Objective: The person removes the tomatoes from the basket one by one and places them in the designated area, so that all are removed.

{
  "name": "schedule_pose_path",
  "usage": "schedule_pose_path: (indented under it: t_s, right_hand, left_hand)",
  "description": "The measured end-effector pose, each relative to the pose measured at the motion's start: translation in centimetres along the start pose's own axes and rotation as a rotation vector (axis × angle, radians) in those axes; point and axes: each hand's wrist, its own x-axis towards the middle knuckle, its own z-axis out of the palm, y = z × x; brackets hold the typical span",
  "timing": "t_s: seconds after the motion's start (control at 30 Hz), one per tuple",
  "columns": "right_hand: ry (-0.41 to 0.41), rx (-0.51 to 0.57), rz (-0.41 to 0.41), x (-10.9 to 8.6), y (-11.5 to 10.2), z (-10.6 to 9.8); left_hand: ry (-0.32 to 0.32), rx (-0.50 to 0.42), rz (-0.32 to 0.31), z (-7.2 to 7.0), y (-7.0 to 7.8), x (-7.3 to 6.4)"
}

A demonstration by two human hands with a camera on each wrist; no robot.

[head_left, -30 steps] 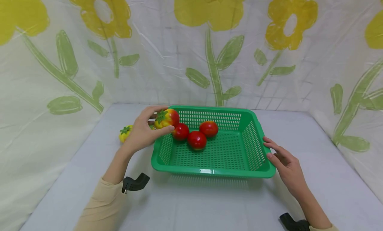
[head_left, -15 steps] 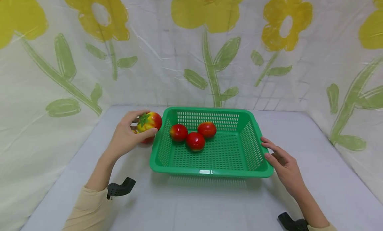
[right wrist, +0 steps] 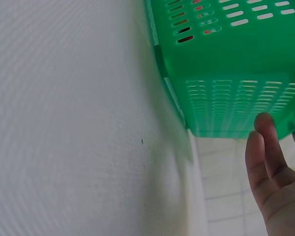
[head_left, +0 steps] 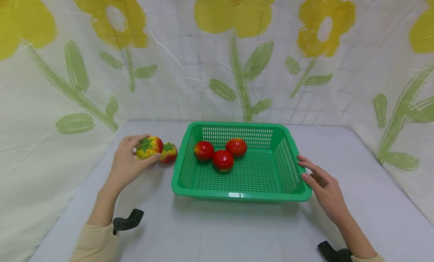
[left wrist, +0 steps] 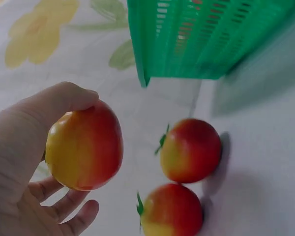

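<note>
My left hand point(head_left: 127, 160) grips a yellow-and-red tomato point(head_left: 149, 146) with green leaves on top, pinched between thumb and fingers. In the left wrist view this tomato point(left wrist: 86, 146) is held up, apart from two others lying on the table. One of these, a tomato point(head_left: 168, 152), sits just left of the green basket point(head_left: 240, 195); the lower tomato point(left wrist: 172, 211) of the pair is hidden in the head view. Several red tomatoes point(head_left: 223, 160) lie in the basket's left half. My right hand point(head_left: 323, 190) rests its relaxed fingertips at the basket's right rim.
A pale cloth covers the table point(head_left: 217, 232). Behind and at both sides hangs a whitish sheet point(head_left: 176, 92) with yellow flowers. Black wrist mounts point(head_left: 127, 221) stick out from both forearms.
My left hand has moved left with its tomato, from over the basket's left rim to outside it, and lower. A table tomato beside the basket has come into view. The right hand stays put.
</note>
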Motion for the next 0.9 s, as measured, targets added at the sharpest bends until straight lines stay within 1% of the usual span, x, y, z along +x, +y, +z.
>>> schedule_pose_path:
  t_s: [0.07, 0.17, 0.33, 0.47, 0.57, 0.67, 0.73, 0.8, 0.9]
  right_hand:
    - [0.000, 0.002, -0.001, 0.0, 0.1, 0.0]
    - [0.002, -0.005, 0.004, 0.0, 0.1, 0.0]
    - [0.004, -0.015, 0.013, 0.0, 0.1, 0.0]
    - [0.002, -0.013, 0.016, 0.0, 0.0, 0.0]
    - [0.002, -0.013, 0.017, 0.1, 0.0, 0.0]
    - [0.003, -0.016, 0.017, 0.1, 0.0, 0.0]
    - [0.005, -0.018, 0.017, 0.1, 0.0, 0.0]
    - [0.006, -0.017, 0.020, 0.1, 0.0, 0.0]
    - [0.006, -0.015, 0.023, 0.0, 0.0, -0.1]
  left_hand:
    - [0.016, 0.026, -0.015, -0.2, -0.7, -0.3]
    - [0.029, 0.040, -0.048, -0.5, -1.9, -0.7]
    - [0.057, 0.039, -0.089, -0.9, -3.6, -1.0]
    - [0.105, 0.019, -0.120, -1.4, -4.7, -1.2]
    - [0.135, -0.024, -0.185, -1.8, -5.3, -1.5]
    - [0.141, -0.074, -0.277, -2.1, -5.8, -1.7]
    - [0.141, -0.094, -0.327, -2.2, -6.1, -1.8]
    - [0.142, -0.107, -0.362, -2.2, -6.3, -1.9]
    - [0.138, -0.105, -0.386, -2.2, -6.5, -2.0]
